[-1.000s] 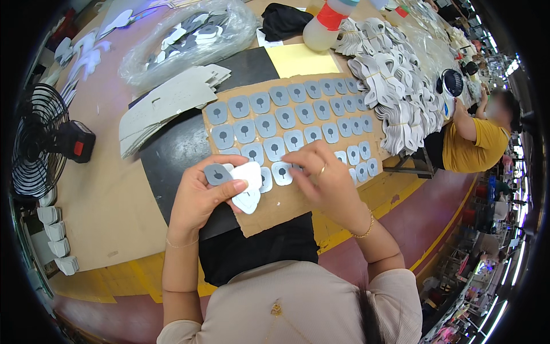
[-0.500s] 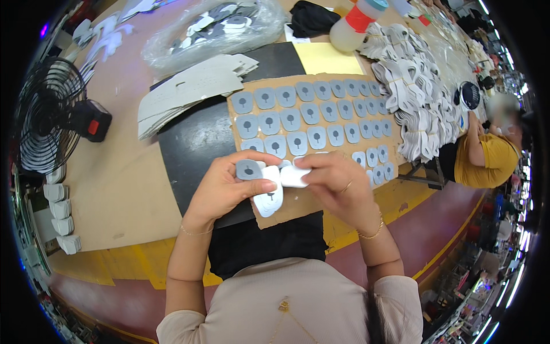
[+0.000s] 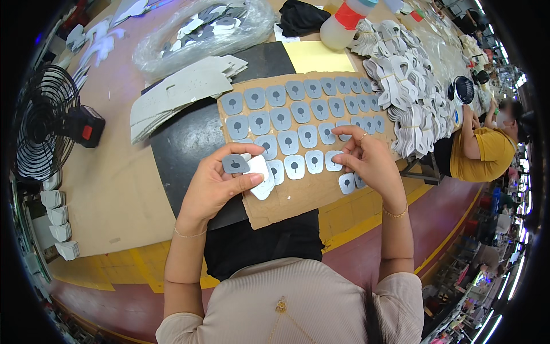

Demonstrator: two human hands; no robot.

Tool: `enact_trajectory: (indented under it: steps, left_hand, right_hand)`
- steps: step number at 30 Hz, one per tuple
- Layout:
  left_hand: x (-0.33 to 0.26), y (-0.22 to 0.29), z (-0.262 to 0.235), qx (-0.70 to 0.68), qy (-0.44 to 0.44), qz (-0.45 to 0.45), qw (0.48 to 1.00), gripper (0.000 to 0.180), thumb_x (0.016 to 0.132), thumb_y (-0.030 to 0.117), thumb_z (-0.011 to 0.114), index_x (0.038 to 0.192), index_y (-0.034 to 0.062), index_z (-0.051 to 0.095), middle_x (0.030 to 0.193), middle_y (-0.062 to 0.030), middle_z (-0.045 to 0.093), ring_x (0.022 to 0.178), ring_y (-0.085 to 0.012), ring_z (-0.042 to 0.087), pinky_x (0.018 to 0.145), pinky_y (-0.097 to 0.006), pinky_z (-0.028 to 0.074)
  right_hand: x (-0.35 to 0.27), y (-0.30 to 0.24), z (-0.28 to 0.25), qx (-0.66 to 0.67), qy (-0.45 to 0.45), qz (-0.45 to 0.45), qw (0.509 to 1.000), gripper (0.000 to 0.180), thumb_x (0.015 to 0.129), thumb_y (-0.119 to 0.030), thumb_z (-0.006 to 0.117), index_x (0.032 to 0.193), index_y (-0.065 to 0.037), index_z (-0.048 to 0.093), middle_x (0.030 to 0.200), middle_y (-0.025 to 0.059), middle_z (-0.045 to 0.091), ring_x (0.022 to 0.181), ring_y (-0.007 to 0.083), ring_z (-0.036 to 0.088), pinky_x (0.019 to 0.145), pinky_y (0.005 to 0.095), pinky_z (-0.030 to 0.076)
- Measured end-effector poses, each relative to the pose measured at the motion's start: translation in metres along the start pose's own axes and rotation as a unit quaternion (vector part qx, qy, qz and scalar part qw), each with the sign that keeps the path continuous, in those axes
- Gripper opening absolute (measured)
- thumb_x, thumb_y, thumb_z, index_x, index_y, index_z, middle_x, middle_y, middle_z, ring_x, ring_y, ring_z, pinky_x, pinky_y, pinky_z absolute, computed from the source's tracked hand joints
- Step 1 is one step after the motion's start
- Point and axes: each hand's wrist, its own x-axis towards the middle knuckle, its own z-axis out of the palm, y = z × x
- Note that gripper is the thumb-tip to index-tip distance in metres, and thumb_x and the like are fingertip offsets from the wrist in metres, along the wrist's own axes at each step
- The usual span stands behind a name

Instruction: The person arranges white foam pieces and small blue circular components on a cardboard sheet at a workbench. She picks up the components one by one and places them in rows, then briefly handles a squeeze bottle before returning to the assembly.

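Note:
My left hand (image 3: 220,183) holds a white shaped piece (image 3: 261,179) with a small grey patch (image 3: 235,164) pressed on its top under my thumb. A brown cardboard sheet (image 3: 298,200) lies in front of me, covered with rows of several grey patches (image 3: 289,117). My right hand (image 3: 366,160) rests on that sheet at its right side, fingertips pinching at the grey patch (image 3: 334,160) in the lower row.
A black mat (image 3: 183,143) lies under the cardboard. A stack of white pieces (image 3: 177,94) and a plastic bag of parts (image 3: 200,28) lie behind it. A black fan (image 3: 46,123) stands left. Bundled white pieces (image 3: 401,86) pile up right, beside another person in yellow (image 3: 481,152).
My right hand has left the white piece and moved right onto the row of grey patches. My left hand still holds the white piece with the grey patch on it.

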Motion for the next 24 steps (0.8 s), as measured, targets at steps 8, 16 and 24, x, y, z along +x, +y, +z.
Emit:
enact_trajectory:
  steps: [8, 16, 24]
  left_hand:
    - [0.0, -0.001, 0.001, -0.009, -0.005, 0.001, 1.0, 0.04, 0.083, -0.001, 0.071, 0.12, -0.0016, 0.059, 0.111, -0.0095, 0.062, 0.088, -0.0109, 0.064, 0.077, -0.023, 0.054]
    - [-0.001, 0.001, 0.003, 0.025, -0.049, -0.003, 0.998, 0.056, 0.076, -0.001, 0.077, 0.127, 0.0005, 0.054, 0.109, -0.0072, 0.057, 0.099, -0.0118, 0.059, 0.084, -0.025, 0.053]
    - [-0.003, 0.007, 0.01, 0.054, -0.117, -0.056, 0.99, 0.068, 0.068, -0.003, 0.081, 0.129, 0.0003, 0.053, 0.104, -0.0053, 0.058, 0.091, -0.0106, 0.058, 0.07, -0.019, 0.052]
  right_hand:
    - [0.007, -0.002, 0.004, -0.106, 0.011, -0.053, 0.993, 0.052, 0.073, -0.009, 0.079, 0.121, -0.011, 0.059, 0.068, 0.0016, 0.056, 0.057, 0.0108, 0.054, 0.054, 0.0255, 0.043]
    - [-0.008, -0.019, 0.02, -0.162, 0.093, -0.253, 0.949, 0.04, 0.072, -0.006, 0.077, 0.11, -0.011, 0.064, 0.095, 0.0084, 0.058, 0.075, 0.0203, 0.058, 0.068, 0.0332, 0.047]
    - [-0.021, -0.032, 0.056, -0.087, 0.04, -0.452, 0.887, 0.025, 0.068, -0.005, 0.075, 0.09, -0.013, 0.069, 0.102, 0.0008, 0.066, 0.078, 0.0177, 0.062, 0.068, 0.0308, 0.046]
